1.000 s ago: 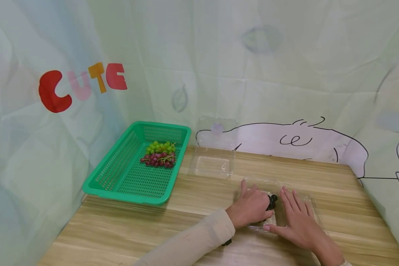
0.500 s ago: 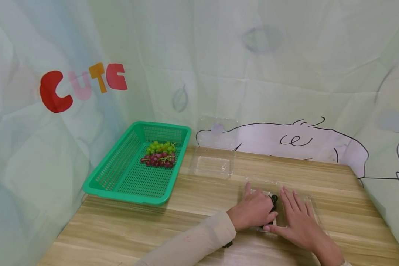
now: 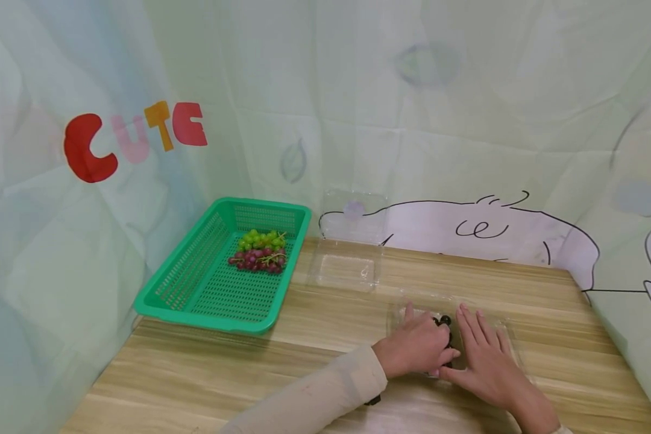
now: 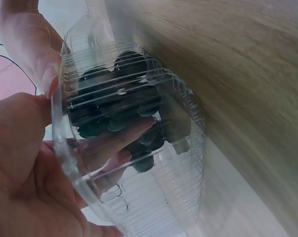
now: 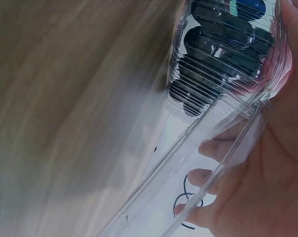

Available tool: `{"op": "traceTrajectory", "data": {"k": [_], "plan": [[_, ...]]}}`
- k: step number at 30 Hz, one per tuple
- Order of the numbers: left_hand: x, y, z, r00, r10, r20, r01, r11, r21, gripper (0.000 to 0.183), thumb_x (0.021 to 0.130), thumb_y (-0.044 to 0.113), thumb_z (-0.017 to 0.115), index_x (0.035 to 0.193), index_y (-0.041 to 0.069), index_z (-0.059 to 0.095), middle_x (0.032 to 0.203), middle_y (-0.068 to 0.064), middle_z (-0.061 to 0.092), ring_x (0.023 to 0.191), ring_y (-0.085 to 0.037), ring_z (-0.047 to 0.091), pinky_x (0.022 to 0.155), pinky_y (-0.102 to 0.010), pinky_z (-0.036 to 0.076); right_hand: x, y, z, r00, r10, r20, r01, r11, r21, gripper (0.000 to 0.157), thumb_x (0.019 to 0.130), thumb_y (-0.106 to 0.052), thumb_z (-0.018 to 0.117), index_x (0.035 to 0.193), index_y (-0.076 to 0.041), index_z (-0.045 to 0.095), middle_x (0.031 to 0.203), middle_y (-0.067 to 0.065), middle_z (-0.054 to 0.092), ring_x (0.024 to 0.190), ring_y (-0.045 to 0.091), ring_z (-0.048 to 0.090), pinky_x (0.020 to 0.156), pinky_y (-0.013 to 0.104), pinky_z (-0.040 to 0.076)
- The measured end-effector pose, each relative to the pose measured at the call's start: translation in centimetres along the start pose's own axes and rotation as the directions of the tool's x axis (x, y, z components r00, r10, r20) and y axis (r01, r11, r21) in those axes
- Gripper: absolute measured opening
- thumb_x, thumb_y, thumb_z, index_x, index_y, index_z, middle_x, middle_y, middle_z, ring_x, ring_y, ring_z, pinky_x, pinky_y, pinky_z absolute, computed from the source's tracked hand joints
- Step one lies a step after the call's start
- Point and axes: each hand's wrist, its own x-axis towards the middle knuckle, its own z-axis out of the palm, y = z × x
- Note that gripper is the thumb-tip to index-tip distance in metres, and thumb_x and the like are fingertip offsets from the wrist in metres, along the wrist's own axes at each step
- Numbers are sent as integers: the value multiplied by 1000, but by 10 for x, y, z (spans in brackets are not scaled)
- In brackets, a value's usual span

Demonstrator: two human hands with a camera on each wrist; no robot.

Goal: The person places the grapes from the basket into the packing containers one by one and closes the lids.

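Observation:
My left hand (image 3: 416, 345) reaches down into a clear plastic clamshell box (image 4: 188, 197), its fingers bent around black grapes (image 3: 446, 320). Its little finger sticks out toward the box's far side. Through the ribbed plastic in the left wrist view, fingertips lie among the dark grapes (image 4: 134, 64). My right hand (image 3: 488, 364) rests flat with spread fingers on the box's opened lid (image 5: 158, 182), thumb at the hinge side near the left hand. In the right wrist view more black grapes (image 5: 213, 44) show pressed against the box wall. The left hand hides part of the bunch.
A green plastic basket (image 3: 206, 324) at the left holds green grapes (image 3: 260, 240) and red grapes (image 3: 257, 260). Behind the box stands a second clear clamshell box (image 3: 347, 270), lid raised against the printed curtain (image 3: 466, 120). All stand on a wood-grain table (image 3: 239, 374).
My left hand has shifted a little to the right within the box, and the black grapes under its fingers have moved slightly. The right hand has stayed on the lid.

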Motion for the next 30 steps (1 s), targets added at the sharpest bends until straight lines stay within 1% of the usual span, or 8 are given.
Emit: {"op": "traceTrajectory", "data": {"k": [4, 7, 11, 17, 18, 21, 25, 30], "plan": [[0, 0, 0, 1000, 6, 22, -7, 1000, 4, 42, 104, 56, 44, 101, 25, 73, 110, 11, 73, 124, -13, 57, 114, -60, 36, 1, 0, 0, 1000, 3, 3, -3, 1000, 6, 121, 78, -72, 71, 160, 0, 19, 166, 19, 23, 149, 50, 19, 108, 76, 21], [-1, 0, 0, 999, 24, 21, -25, 999, 36, 45, 105, 55, 41, 100, 25, 74, 111, 10, 73, 121, -13, 58, 113, -60, 37, 1, 0, -1, 1000, 7, 6, -7, 1000, 10, 121, 78, -73, 71, 160, -1, 18, 166, 19, 22, 149, 49, 19, 108, 76, 21], [-2, 1, 1, 999, 31, 10, -32, 997, 71, 43, 106, 52, 42, 90, 27, 73, 98, 13, 73, 109, -10, 59, 109, -57, 40, 1, 0, -1, 1000, 5, 7, -5, 1000, 6, 122, 78, -72, 71, 161, -2, 15, 166, 20, 22, 149, 49, 19, 108, 76, 20], [-2, 3, -2, 1000, -3, 18, 3, 1000, 31, 40, 103, 52, 52, 72, 31, 67, 77, 16, 66, 85, -7, 51, 92, -46, 42, 1, 0, -2, 1000, 1, 13, -2, 1000, 9, 122, 79, -72, 71, 161, -2, 13, 166, 20, 21, 150, 49, 18, 108, 76, 20], [-3, 3, -3, 1000, -7, 22, 7, 1000, 24, 41, 102, 52, 52, 70, 31, 65, 75, 16, 65, 84, -7, 50, 92, -45, 42, 1, 0, -2, 1000, 3, 16, -3, 1000, 12, 122, 80, -72, 70, 161, -2, 13, 166, 20, 20, 150, 49, 18, 108, 76, 19], [-4, 3, -5, 999, -17, 28, 17, 1000, 8, 43, 102, 52, 53, 66, 31, 63, 77, 16, 65, 88, -8, 52, 99, -49, 43, 1, 0, -2, 1000, 6, 22, -7, 1000, 17, 122, 80, -72, 70, 161, -1, 13, 167, 20, 19, 150, 50, 17, 109, 76, 18], [-5, 3, -5, 999, -28, 17, 28, 1000, -2, 44, 103, 52, 51, 67, 31, 65, 81, 17, 68, 93, -8, 55, 104, -56, 42, 1, -1, -2, 1000, 5, 19, -6, 1000, 16, 122, 80, -72, 70, 161, -1, 13, 166, 20, 20, 150, 50, 18, 109, 76, 18], [-5, 5, -3, 1000, -20, 23, 20, 1000, 12, 41, 104, 51, 50, 74, 30, 69, 79, 16, 66, 86, -8, 54, 96, -50, 44, 0, -1, -1, 1000, -1, 0, 1, 1000, 0, 122, 78, -72, 71, 160, 1, 18, 165, 22, 24, 148, 50, 20, 108, 76, 21]]}}
